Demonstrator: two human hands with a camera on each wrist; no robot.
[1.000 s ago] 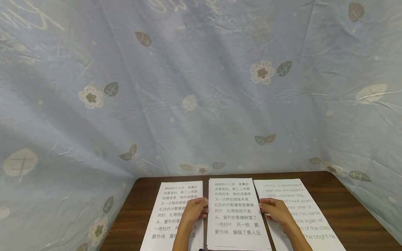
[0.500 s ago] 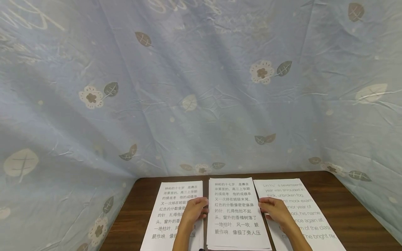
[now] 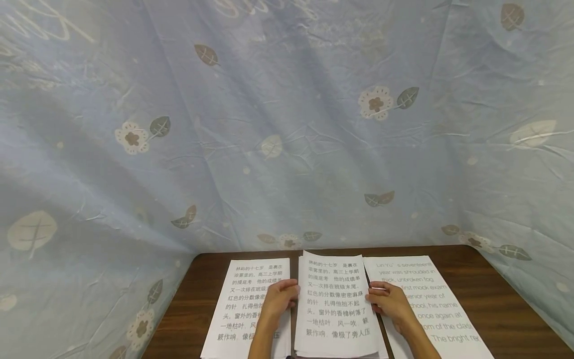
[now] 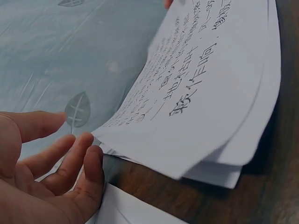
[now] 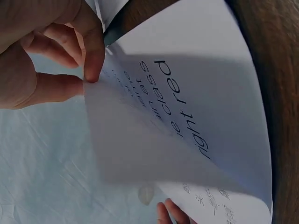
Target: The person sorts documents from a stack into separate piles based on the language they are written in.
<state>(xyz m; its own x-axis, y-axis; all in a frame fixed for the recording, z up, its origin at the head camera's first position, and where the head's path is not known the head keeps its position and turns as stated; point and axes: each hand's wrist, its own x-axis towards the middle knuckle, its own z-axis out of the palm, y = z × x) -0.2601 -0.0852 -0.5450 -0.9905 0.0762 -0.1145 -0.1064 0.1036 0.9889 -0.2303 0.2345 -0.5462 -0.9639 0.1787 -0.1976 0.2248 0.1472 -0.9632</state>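
One page (image 3: 332,309) is pinched by the right fingers (image 5: 96,56), with the left fingers (image 4: 94,165) spread, so gentle lifting should stop creases.

The person's left hand (image 3: 279,299) and right hand (image 3: 389,301) are bare, with slender fingers (image 4: 93,168); the left forearm (image 3: 261,341) and right forearm (image 3: 423,339) are bare too, narrowing smoothly toward the hands. Creases line the finger joints in the left wrist view.

In the head view, the cloth backdrop (image 3: 314,219) is lit diffusely; at right of the right wrist view, a shadow is cast across the printed page (image 5: 229,93).
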